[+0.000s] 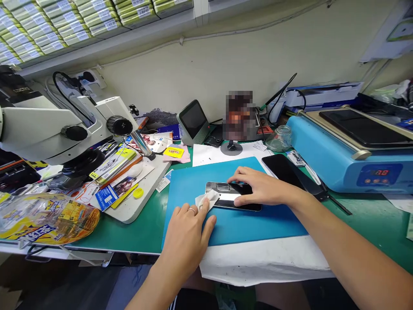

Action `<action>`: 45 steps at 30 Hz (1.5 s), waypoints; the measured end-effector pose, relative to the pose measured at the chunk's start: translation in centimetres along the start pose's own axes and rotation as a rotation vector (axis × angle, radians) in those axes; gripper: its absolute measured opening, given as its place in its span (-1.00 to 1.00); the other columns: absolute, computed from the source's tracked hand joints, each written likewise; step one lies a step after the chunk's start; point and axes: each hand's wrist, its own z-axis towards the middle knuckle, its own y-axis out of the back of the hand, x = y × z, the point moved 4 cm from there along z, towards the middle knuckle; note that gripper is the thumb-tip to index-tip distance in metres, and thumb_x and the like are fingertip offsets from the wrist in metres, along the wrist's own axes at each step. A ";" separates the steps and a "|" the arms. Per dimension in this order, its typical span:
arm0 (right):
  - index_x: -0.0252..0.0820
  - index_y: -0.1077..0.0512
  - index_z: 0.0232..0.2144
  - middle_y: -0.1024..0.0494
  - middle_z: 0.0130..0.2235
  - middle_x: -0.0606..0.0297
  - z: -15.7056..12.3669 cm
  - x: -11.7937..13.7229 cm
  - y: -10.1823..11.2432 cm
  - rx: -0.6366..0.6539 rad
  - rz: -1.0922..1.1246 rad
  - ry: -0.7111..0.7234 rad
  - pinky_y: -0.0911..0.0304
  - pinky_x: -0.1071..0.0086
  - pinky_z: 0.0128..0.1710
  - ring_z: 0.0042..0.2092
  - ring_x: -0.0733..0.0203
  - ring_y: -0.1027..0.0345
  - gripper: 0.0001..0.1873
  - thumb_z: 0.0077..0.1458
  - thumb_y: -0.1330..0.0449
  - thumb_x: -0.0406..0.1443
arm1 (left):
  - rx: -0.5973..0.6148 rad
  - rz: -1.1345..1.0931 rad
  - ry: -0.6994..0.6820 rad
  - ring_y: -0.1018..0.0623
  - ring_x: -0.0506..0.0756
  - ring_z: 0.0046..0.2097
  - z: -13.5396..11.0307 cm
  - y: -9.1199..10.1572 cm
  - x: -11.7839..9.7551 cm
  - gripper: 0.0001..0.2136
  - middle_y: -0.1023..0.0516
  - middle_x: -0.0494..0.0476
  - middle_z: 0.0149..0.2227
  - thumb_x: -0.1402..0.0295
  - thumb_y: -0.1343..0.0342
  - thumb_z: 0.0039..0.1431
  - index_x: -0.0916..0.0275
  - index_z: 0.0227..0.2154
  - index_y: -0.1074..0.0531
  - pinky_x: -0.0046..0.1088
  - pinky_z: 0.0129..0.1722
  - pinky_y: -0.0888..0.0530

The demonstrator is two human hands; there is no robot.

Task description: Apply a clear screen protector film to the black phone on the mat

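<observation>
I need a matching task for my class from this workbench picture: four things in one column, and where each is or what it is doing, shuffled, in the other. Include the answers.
Column 1
1. left hand
2. right hand
3. blue mat
4. microscope

Column 2
A. lies flat beneath the phone
B. has a thumb and fingers on the phone
C. stands at the left of the picture, mostly white with black knobs
D. has a fingertip on a crumpled white tissue

Right pairs: 1-D, 2-B, 3-A, 4-C
</observation>
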 end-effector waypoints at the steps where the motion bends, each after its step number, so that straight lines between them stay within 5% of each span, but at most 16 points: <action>1: -0.02 -0.49 0.08 -0.44 -0.03 0.14 0.0 0.0 0.0 -0.008 0.000 0.002 -0.27 0.08 -0.03 0.00 -0.13 -0.36 -0.23 -0.05 -0.23 0.27 | -0.001 -0.001 -0.005 -0.50 0.26 -0.11 -0.1 0.0 -0.1 -0.60 -0.61 0.21 -0.14 0.27 0.06 0.49 0.23 0.29 -0.31 -0.20 -0.15 -0.36; 8: -0.05 -0.53 0.01 -0.48 -0.09 0.15 0.2 0.1 0.1 -0.050 0.007 0.031 -0.27 0.12 -0.07 -0.04 -0.11 -0.39 -0.25 -0.04 -0.22 0.29 | -0.034 -0.027 -0.065 -0.53 0.26 -0.11 0.7 0.5 -1.7 -0.65 -0.63 0.18 -0.13 0.27 0.06 0.49 0.18 0.21 -0.40 -0.21 -0.16 -0.37; 18: -0.07 -0.58 -0.10 -0.53 -0.13 0.16 0.5 -0.9 0.0 -0.124 0.086 0.055 -0.27 0.15 -0.08 -0.12 0.00 -0.41 -0.25 0.20 0.11 0.29 | -0.089 -0.070 -0.294 -0.56 0.23 -0.18 4.3 0.2 -9.5 -0.75 -0.63 0.20 -0.23 0.30 0.05 0.47 0.21 -0.06 -0.53 -0.25 -0.18 -0.40; 24: -0.11 -0.58 -0.21 -0.56 -0.16 0.13 0.7 -1.0 0.3 -0.200 0.117 0.029 -0.28 0.11 -0.05 -0.13 0.00 -0.42 -0.21 0.22 0.20 0.29 | -0.065 -0.093 -0.286 -0.58 0.25 -0.16 6.3 0.2 -11.1 -0.64 -0.64 0.24 -0.25 0.19 0.07 0.47 0.34 -0.15 -0.56 -0.22 -0.13 -0.40; 36: -0.13 -0.56 -0.22 -0.58 -0.21 0.12 0.6 -2.0 0.7 -0.245 0.116 0.013 -0.29 0.14 -0.09 -0.17 0.00 -0.44 -0.19 0.23 0.24 0.28 | -0.046 -0.061 -0.237 -0.60 0.27 -0.12 8.8 1.1 -9.2 -0.57 -0.67 0.25 -0.23 0.09 0.07 0.47 0.29 -0.18 -0.61 -0.20 -0.10 -0.40; 45: -0.14 -0.56 -0.22 -0.57 -0.23 0.12 0.8 -2.0 0.7 -0.254 0.104 0.004 -0.29 0.13 -0.10 -0.15 0.00 -0.43 -0.22 0.27 0.24 0.25 | -0.045 0.044 -0.139 -0.61 0.30 -0.18 8.3 1.6 -2.1 -0.63 -0.66 0.26 -0.29 0.13 0.07 0.49 0.24 -0.09 -0.57 -0.25 -0.20 -0.36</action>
